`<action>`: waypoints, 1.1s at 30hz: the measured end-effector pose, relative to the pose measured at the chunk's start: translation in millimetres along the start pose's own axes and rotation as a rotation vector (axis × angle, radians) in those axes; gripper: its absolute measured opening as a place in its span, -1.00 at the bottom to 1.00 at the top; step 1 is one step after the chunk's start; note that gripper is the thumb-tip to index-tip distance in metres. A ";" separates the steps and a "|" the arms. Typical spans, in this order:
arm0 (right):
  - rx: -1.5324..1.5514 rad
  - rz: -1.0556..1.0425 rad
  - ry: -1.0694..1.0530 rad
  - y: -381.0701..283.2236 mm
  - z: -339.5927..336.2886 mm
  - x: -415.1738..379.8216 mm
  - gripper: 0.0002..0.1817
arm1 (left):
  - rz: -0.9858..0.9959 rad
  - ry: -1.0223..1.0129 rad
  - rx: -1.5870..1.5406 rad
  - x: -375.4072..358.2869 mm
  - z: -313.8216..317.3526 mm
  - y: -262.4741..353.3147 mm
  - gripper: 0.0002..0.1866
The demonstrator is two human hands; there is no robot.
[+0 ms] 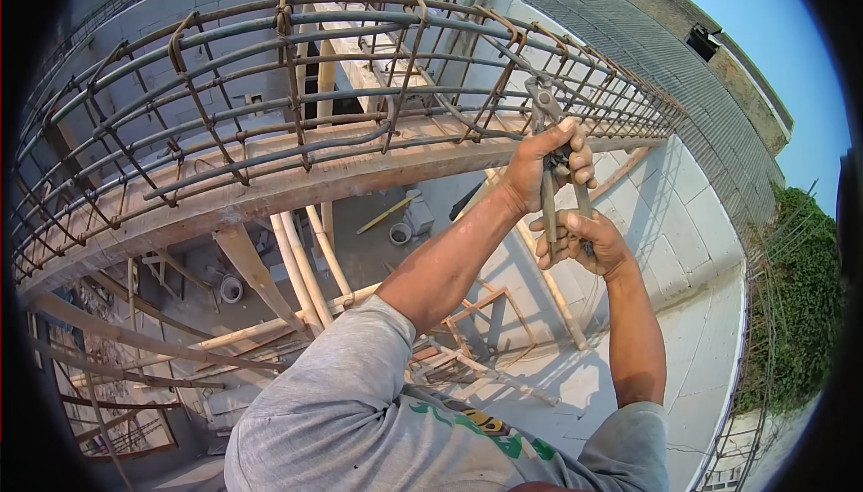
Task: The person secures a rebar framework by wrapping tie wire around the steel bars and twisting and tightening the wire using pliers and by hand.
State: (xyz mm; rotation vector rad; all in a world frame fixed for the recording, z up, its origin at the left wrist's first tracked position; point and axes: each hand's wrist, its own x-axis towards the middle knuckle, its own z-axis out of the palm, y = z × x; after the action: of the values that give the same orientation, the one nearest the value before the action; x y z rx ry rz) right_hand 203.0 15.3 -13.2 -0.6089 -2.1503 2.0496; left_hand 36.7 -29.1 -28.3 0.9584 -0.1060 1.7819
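Steel-fixing pincers stand jaws up in front of the rebar cage. My left hand is closed around their upper part, with a dark bundle showing between its fingers and the handles. Just below, my right hand has its fingers curled around the lower ends of the handles. The jaws overlap the bars of the cage in this view. The cage is long bars tied with square stirrups.
A timber formwork beam runs under the cage. Bamboo props and planks stand below. Buckets sit on the floor far down. A pale block wall rises at the right, near corrugated roofing.
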 end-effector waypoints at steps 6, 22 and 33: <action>-1.082 -0.412 0.884 20.1 43.7 -1.4 -0.36 | 0.351 0.367 0.126 31.3 6.7 -37.9 -0.51; -1.050 -0.609 0.609 28.9 -53.0 36.9 -0.51 | 0.215 0.669 0.952 47.1 -6.6 -43.3 -0.16; -0.093 -0.309 0.155 38.6 24.9 6.4 -0.59 | 0.244 0.297 0.562 10.8 -29.0 -16.2 -0.21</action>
State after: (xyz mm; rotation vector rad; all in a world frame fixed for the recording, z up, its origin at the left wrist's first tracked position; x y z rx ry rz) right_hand 196.5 -5.4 -54.2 -0.3994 -2.1067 1.6956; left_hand 32.8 0.3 -46.6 1.0866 0.5108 2.2163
